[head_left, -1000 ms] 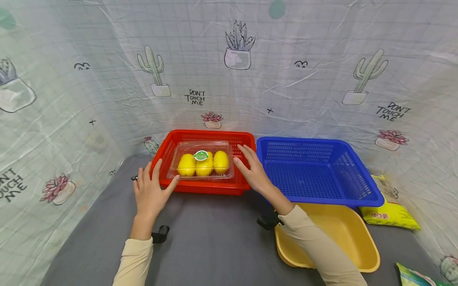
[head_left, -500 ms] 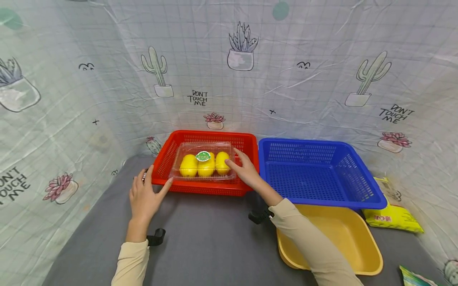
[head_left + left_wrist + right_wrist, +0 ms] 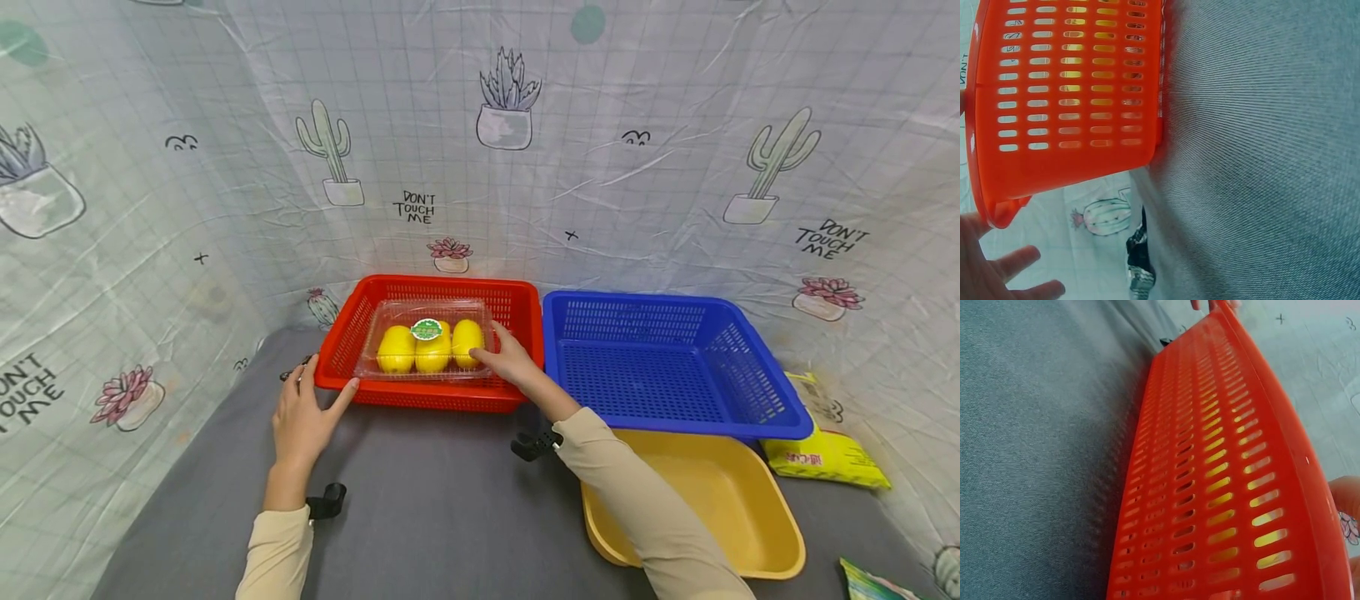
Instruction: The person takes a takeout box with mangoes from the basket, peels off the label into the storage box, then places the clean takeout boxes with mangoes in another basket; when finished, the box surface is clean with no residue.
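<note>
A clear plastic fruit box [image 3: 387, 312] with a green-and-white label holds 3 visible yellow oval fruits [image 3: 432, 353]. The box sits inside a red perforated basket [image 3: 442, 398], at its left and middle. My right hand [image 3: 517, 360] reaches over the basket and grips the right end of the box, thumb at the front and fingers along the side. At the basket's front left corner, my left hand [image 3: 302, 421] touches the rim with spread, fairly straight fingers. In the right wrist view, the basket wall hides most of the box, and only part of the right hand [image 3: 1346, 495] shows.
To the right stands a blue perforated basket [image 3: 667, 298], overlapping a yellow tub [image 3: 712, 492] in front. A yellow packet [image 3: 825, 457] lies beside them; another packet [image 3: 873, 582] is at the lower right. A patterned cloth [image 3: 570, 183] hangs behind the grey table surface [image 3: 427, 500].
My right hand has moved left and down onto the right end of the fruit box and now grips it. The left hand has shifted slightly left and down to the basket's corner.
</note>
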The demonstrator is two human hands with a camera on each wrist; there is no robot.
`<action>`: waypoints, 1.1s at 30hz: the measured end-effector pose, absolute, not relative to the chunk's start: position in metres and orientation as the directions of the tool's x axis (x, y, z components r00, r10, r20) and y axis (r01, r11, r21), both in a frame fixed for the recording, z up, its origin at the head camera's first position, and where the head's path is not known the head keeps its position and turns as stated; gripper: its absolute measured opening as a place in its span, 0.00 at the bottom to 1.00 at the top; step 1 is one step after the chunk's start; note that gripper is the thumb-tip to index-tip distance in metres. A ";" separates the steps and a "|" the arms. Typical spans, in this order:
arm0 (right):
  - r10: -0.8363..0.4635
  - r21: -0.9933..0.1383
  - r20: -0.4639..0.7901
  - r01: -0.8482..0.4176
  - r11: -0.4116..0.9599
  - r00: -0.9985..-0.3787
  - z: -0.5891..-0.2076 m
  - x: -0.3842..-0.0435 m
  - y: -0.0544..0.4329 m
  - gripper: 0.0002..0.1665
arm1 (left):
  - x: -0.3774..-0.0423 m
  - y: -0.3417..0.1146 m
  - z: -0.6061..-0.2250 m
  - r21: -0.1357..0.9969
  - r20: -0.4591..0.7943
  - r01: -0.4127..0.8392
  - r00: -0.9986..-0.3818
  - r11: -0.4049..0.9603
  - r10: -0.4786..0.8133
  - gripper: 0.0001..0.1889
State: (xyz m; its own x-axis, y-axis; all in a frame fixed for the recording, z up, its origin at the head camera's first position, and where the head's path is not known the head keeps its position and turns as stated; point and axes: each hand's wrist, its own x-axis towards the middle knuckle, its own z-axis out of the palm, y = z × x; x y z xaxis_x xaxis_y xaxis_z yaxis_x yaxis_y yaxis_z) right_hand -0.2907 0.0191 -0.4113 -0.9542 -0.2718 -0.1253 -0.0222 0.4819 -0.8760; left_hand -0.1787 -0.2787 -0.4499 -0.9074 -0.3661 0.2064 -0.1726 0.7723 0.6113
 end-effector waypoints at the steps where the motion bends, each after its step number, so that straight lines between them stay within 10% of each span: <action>1: -0.273 -0.877 -0.145 -0.004 0.481 -0.951 -0.411 -0.291 0.019 0.46 | -0.178 -0.279 -0.450 0.615 0.203 -0.171 -0.909 0.770 -0.364 0.47; 33: -0.338 -0.924 -0.360 0.284 0.255 -0.869 -0.410 -0.293 0.022 0.44 | -0.180 -0.281 -0.454 0.761 0.065 -0.179 -0.935 0.623 -0.349 0.50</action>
